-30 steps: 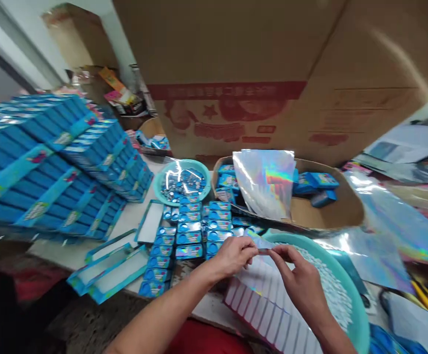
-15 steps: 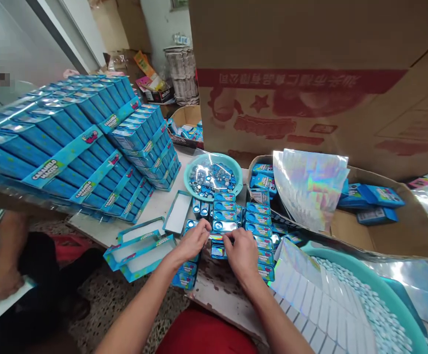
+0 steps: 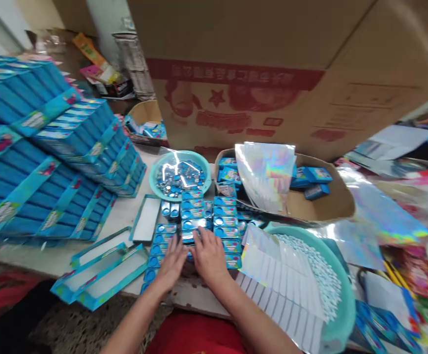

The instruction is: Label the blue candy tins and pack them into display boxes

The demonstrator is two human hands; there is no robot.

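Observation:
Small blue boxes with round lids stand in columns on the table before me: a middle column (image 3: 192, 213), a left column (image 3: 156, 248) and a right column (image 3: 225, 221). My left hand (image 3: 173, 260) lies with its fingers stretched out between the left and middle columns. Fingers spread, my right hand (image 3: 209, 253) rests on the near end of the middle column. It partly hides the boxes there. Close by on the right lie silvery sheets of white label strips (image 3: 276, 265).
Behind the columns stands a turquoise basin (image 3: 208, 184) of small round pieces. White pellets fill a larger basin (image 3: 346, 295) at right. A cardboard tray (image 3: 309, 209) holds blue boxes and shiny sheets. Open blue trays (image 3: 114, 275) lie left, near stacked blue packs (image 3: 84, 137).
The view has swung right, bringing more clutter in at the right; the other person has left the frame. My fingers, pinched at the middle column before, now lie spread over it.

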